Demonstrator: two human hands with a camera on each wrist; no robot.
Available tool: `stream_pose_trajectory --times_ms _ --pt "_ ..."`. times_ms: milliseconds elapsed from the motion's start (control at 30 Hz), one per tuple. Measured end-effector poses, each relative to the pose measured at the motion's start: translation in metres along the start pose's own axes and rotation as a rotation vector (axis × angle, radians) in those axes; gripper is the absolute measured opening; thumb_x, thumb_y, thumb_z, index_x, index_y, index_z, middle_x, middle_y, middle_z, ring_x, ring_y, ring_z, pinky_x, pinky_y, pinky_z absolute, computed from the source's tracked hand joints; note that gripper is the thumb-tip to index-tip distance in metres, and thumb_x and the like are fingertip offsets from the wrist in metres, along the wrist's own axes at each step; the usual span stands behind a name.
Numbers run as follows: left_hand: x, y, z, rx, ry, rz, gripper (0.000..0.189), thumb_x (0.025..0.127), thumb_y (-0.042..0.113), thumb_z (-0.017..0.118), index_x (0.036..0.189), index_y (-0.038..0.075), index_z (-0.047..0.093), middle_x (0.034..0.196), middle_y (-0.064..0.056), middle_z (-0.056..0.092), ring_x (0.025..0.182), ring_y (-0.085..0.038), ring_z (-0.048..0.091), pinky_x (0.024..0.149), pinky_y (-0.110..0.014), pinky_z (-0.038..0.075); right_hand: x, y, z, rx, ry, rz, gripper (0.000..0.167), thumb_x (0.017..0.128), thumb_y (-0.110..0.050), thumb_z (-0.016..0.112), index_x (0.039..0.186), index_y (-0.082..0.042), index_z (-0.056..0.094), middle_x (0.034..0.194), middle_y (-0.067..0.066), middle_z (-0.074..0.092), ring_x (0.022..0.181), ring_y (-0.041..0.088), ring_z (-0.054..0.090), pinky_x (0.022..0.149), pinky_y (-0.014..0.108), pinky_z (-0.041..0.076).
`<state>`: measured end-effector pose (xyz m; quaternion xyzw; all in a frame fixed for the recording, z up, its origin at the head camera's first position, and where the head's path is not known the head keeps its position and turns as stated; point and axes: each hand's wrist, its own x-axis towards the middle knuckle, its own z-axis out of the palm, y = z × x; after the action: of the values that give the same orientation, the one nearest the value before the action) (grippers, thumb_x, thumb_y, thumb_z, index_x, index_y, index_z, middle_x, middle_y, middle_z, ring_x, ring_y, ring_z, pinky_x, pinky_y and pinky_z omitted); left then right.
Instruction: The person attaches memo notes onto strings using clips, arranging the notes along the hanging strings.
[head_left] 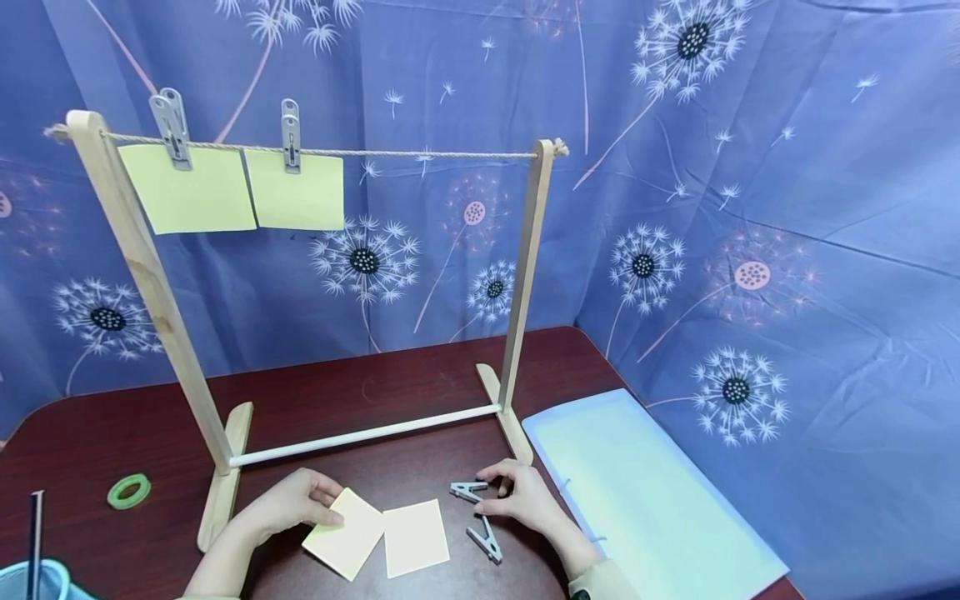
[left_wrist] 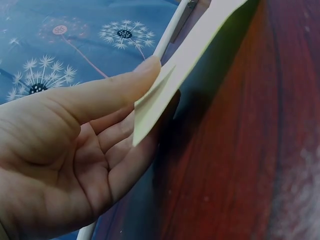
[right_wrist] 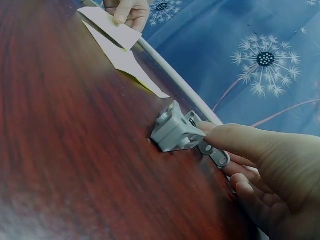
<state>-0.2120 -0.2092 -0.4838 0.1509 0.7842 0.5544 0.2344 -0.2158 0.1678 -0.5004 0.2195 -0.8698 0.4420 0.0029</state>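
My left hand [head_left: 294,506] pinches a pale yellow sticky note [head_left: 347,533] between thumb and fingers, lifted at a slant in the left wrist view. Beside it a second note [head_left: 417,538] lies on the table, its corner meeting the held one. My right hand [head_left: 525,498] has its thumb and index finger around the handle end of a grey clothespin [head_left: 467,490]. Another clothespin [head_left: 486,542] lies just below the thumb. In the right wrist view the two clothespins overlap, the nearer clothespin [right_wrist: 175,131] partly covering the other.
A wooden stand [head_left: 153,292] holds a rope [head_left: 420,153], where two clothespins hang two yellow notes [head_left: 198,196]. A pale folder [head_left: 652,500] lies at right. Green tape [head_left: 129,492] and a blue cup [head_left: 45,575] with a pen stand at left.
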Motion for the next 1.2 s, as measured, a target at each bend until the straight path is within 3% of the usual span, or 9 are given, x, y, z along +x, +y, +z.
stream_pose_trajectory --times_ms 467,733,967,1067,1200 --pt "0.0 -0.002 0.0 0.009 0.012 0.014 0.033 0.078 0.0 0.074 0.1 -0.02 0.061 0.081 -0.005 0.066 0.074 -0.013 0.064 0.067 -0.027 0.057 0.001 0.004 0.004 -0.065 0.039 -0.038 0.028 0.07 -0.018 0.085 0.094 -0.008 0.074 0.082 0.002 0.066 0.063 -0.003 0.046 0.061 0.016 0.041" --pt "0.002 -0.004 0.0 -0.034 0.007 0.018 0.034 0.081 0.003 0.073 0.101 -0.021 0.061 0.08 -0.004 0.068 0.073 -0.011 0.066 0.067 -0.028 0.058 0.0 0.0 0.001 0.218 0.087 0.004 0.027 0.08 -0.005 0.075 0.105 0.002 0.067 0.084 0.019 0.067 0.069 -0.001 0.056 0.059 0.017 0.047" --pt "0.004 -0.002 -0.001 -0.033 0.043 0.008 0.037 0.084 0.006 0.072 0.105 -0.022 0.06 0.084 -0.006 0.07 0.075 -0.012 0.066 0.067 -0.028 0.058 0.0 -0.007 -0.002 0.37 0.133 0.009 0.035 0.087 0.001 0.068 0.118 0.015 0.058 0.095 0.032 0.065 0.081 -0.001 0.061 0.072 0.019 0.053" --pt "0.003 0.001 0.0 -0.032 0.061 0.015 0.038 0.084 0.007 0.073 0.106 -0.021 0.06 0.085 -0.006 0.07 0.076 -0.011 0.066 0.067 -0.027 0.057 0.0 -0.005 -0.001 0.454 0.164 0.04 0.044 0.086 0.002 0.068 0.125 0.015 0.053 0.098 0.025 0.064 0.085 0.0 0.06 0.077 0.017 0.052" --pt "0.002 0.002 -0.001 -0.03 0.09 0.03 0.042 0.084 0.007 0.072 0.109 -0.024 0.058 0.089 -0.009 0.07 0.078 -0.009 0.065 0.069 -0.026 0.057 0.0 -0.007 -0.002 0.571 0.196 0.067 0.049 0.083 0.004 0.071 0.123 0.02 0.047 0.101 0.008 0.064 0.09 0.003 0.062 0.081 0.016 0.052"
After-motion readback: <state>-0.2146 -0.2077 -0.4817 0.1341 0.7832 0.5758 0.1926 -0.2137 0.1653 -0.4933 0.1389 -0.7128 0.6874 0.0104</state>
